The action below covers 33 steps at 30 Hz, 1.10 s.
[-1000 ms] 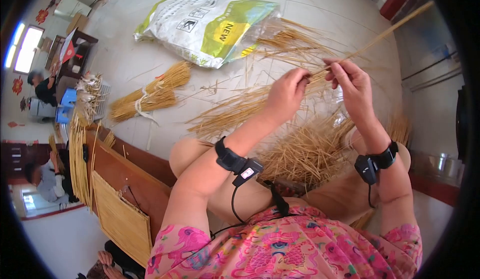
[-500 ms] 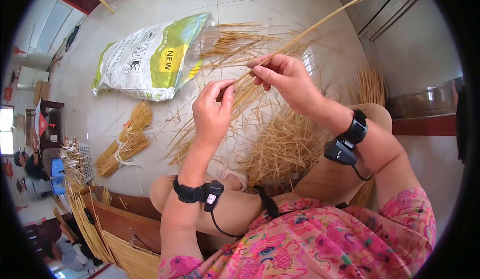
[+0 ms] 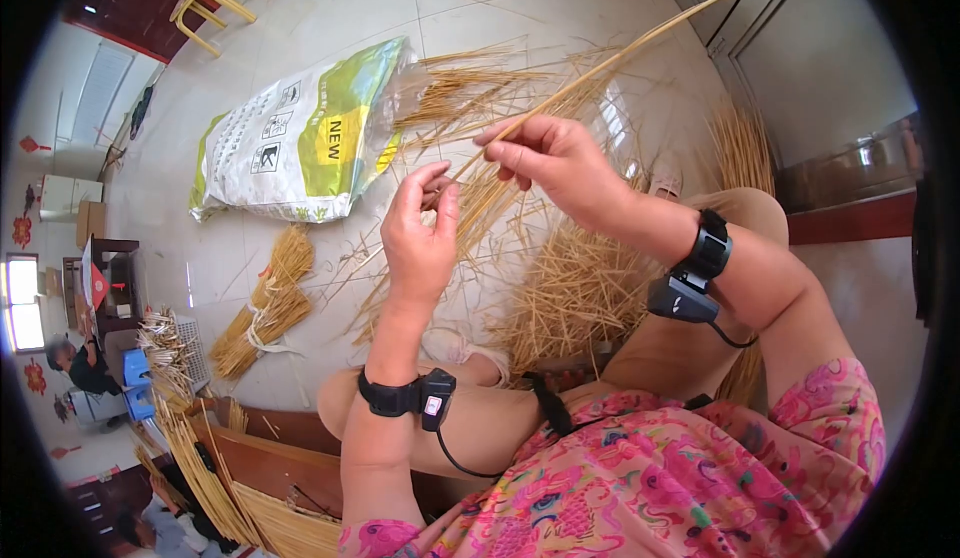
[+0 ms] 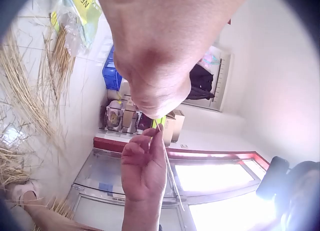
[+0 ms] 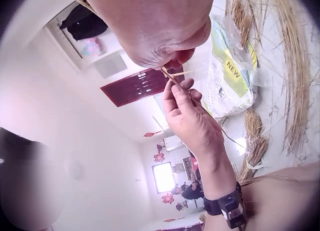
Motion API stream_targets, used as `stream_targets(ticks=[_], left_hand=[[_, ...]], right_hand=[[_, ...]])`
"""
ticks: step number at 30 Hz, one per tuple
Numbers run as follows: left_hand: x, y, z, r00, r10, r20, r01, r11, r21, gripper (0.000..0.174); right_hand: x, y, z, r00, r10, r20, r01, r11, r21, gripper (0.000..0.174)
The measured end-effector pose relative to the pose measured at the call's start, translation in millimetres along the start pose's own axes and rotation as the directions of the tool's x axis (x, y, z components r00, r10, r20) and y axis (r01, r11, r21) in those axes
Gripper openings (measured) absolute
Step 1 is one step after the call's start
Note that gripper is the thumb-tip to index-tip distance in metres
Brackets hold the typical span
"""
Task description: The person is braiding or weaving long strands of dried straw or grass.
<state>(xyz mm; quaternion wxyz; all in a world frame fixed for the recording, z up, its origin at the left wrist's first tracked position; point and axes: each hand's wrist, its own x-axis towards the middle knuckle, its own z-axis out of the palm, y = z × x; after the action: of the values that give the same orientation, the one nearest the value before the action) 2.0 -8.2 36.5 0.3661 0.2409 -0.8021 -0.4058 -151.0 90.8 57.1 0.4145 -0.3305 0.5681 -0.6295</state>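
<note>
A long, thin straw stalk (image 3: 655, 34) runs between my two hands and reaches far out to the upper right, its far end bending over. My right hand (image 3: 565, 166) pinches it between thumb and fingers. Close beside, my left hand (image 3: 418, 243) holds the lower part of the stalk with curled fingertips. In the right wrist view the left hand (image 5: 192, 116) has thumb and forefinger on the stalk, whose thin tail hangs past the palm. From the left wrist, the right hand (image 4: 145, 166) appears beyond, its fingertips together at the stalk.
Loose straw (image 3: 575, 293) is heaped on the floor between the legs. A white-green bag (image 3: 270, 148) with straw spilling out lies ahead, a tied straw bundle (image 3: 265, 303) nearer. Left stands a brown wooden bench (image 3: 290, 468); right, a metal-framed cabinet (image 3: 820, 88).
The head view has turned, so both hands and the stalk appear farther left than a second ago. Both hands stay on the stalk, and its far end now bends more.
</note>
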Motion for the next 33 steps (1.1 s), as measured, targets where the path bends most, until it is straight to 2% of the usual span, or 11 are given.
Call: stream_targets(ticks=[4,7,19,22,25,33], left_hand=[[-2,-3,-1,0.998,-0.017,0.059,0.018,1.000,-0.019,0.008],[-2,2,-1,0.999,-0.041,0.025,0.041,0.999,-0.008,0.007],[-3,-5,2,0.999,-0.010,0.052,0.011,1.000,-0.022,0.005],[-4,-3,2,0.995,-0.056,0.077,0.062,0.995,-0.074,0.006],[-4,-2,4,0.997,-0.038,0.073,0.044,0.995,-0.091,0.007],[-3,2,12,0.999,-0.019,0.048,0.024,0.993,-0.114,0.009]], right_hand=[[-6,0,7,0.998,0.031,0.063,-0.030,0.999,-0.016,0.023],[-5,-2,7,0.999,0.036,-0.004,-0.036,0.999,-0.039,0.021],[-5,-4,5,1.000,0.010,-0.012,-0.009,0.999,0.037,0.014],[-4,1,4,1.000,-0.002,0.024,0.001,1.000,0.029,0.016],[-5,0,6,0.999,0.029,0.041,-0.029,1.000,-0.012,0.013],[-4,8,9,0.998,-0.018,0.058,0.017,1.000,0.020,0.011]])
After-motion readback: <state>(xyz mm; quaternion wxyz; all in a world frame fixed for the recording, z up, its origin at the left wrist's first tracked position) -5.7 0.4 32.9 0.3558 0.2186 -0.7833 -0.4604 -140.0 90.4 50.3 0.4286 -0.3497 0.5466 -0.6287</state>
